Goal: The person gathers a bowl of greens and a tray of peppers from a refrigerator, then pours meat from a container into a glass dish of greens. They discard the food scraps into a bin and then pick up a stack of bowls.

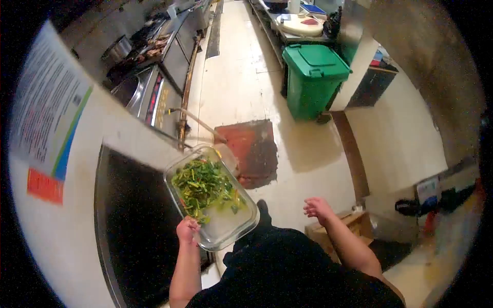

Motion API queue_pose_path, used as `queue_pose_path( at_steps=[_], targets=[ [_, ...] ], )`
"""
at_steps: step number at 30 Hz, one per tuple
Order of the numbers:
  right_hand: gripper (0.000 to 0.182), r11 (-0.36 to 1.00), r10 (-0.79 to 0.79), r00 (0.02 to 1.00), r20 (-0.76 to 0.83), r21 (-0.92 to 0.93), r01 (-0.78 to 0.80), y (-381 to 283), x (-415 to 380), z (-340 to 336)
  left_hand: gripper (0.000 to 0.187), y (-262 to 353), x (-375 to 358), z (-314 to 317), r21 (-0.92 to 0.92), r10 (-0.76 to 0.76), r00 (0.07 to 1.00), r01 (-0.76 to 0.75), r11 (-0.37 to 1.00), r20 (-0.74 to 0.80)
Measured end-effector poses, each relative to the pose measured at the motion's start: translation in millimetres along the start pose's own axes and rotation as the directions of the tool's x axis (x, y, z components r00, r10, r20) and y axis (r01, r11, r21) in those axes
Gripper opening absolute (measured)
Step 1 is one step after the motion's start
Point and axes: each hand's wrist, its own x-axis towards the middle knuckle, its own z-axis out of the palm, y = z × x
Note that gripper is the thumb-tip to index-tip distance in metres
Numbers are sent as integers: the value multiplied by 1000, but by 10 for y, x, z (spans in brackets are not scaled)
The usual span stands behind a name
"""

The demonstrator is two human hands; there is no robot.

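Note:
A clear rectangular glass dish [230, 236] is held out in front of my body, tilted in the view. Cooked-looking green leafy vegetables [201, 186] with chopped stems and a few reddish bits fill its far part, while the near end shows bare glass. My left hand [188, 230] is closed on the dish's near left edge; the fingers under it are hidden. Off to the right, my right hand [317, 209] hangs in the air away from the dish, its fingers loosely bent and apart, holding nothing.
A green lidded bin [316, 77] stands on the right, below a counter with a round white board [300, 24]. Stoves [154, 100] line the left. A dark red mat [249, 149] lies on the floor ahead. A cardboard box [354, 226] is near my right arm.

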Motion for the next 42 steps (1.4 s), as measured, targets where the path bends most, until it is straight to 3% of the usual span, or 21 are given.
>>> queue_pose_path(
  at_steps=[2, 4, 5, 8, 11, 13, 15, 18, 20, 22, 24, 26, 28, 30, 32, 34, 37, 42],
  targets=[
    [15, 977, 139, 987, -76, 173, -124, -114, 296, -250, 13, 26, 362, 444, 11, -22, 999, 22, 1000, -30],
    [14, 969, 155, 982, -110, 210, -129, -380, 491, -375, 11, 226, 780, 943, 80, -14, 999, 17, 997, -38],
    [14, 959, 155, 977, -143, 259, -115, -618, 713, -262, 10, 406, 1190, 1063, 1, -45, 998, 45, 999, -39],
    [15, 957, 155, 957, -244, 279, -84, -1214, 745, -459, 7, 518, 1595, 1508, -37, -100, 979, 108, 993, 178],
    [18, 967, 131, 956, -263, 247, -64, -1747, 1483, -669, 11, 750, 2141, 2208, 19, -87, 990, 85, 996, 113],
    [18, 981, 63, 948, -312, 195, 0, -2292, 1934, -645, 10, 864, 2514, 2459, -53, -113, 992, 116, 992, 59],
    [16, 980, 58, 972, -226, 199, -13, -3046, 2543, -431, 12, 1198, 3012, 2765, -201, -140, 990, 139, 970, 13],
    [17, 995, 17, 992, -122, 99, -5, -3912, 3302, 80, 14, 1610, 3532, 2868, -155, -124, 992, 121, 980, -9],
    [19, 1000, 29, 994, -106, 6, -28, -4373, 3484, 139, 12, 1401, 3647, 2999, -132, -107, 993, 100, 986, -46],
    [20, 989, -52, 997, -58, -139, 44, -4844, 3991, 442, 10, 1419, 4247, 3107, -137, -80, 995, 72, 988, -55],
    [21, 986, -75, 997, -21, -154, 71, -5126, 4741, 832, 11, 1639, 4910, 3094, -187, -78, 992, 59, 981, -98],
    [22, 981, -81, 997, 13, -178, 82, -5440, 5301, 1252, 12, 1854, 5683, 2943, -170, -74, 997, 71, 983, -9],
    [19, 991, -41, 999, 10, -126, 42, -5816, 5761, 953, 13, 1876, 6042, 3560, -124, -67, 997, 72, 990, 46],
    [18, 999, 36, 999, -4, -33, -36, -6086, 6192, 969, 12, 2258, 6614, 4133, -50, -91, 992, 87, 995, -85],
    [17, 992, 124, 987, -106, 47, -119, -6457, 6301, 1113, 11, 2601, 7067, 4544, -60, -142, 986, 137, 989, -90],
    [20, 995, 104, 991, -80, 20, -103, -6951, 6695, 1304, 10, 2952, 7686, 4811, -106, -98, 994, 103, 989, 54],
    [19, 998, 56, 996, -74, -12, -57, -7662, 7224, 1198, 12, 3273, 8387, 5590, -112, -76, 992, 88, 990, 103],
    [15, 995, 100, 988, -120, 22, -98, -8916, 8787, 1523, 15, 3964, 9936, 6289, -165, -52, 998, 55, 985, 23]
  ],
)
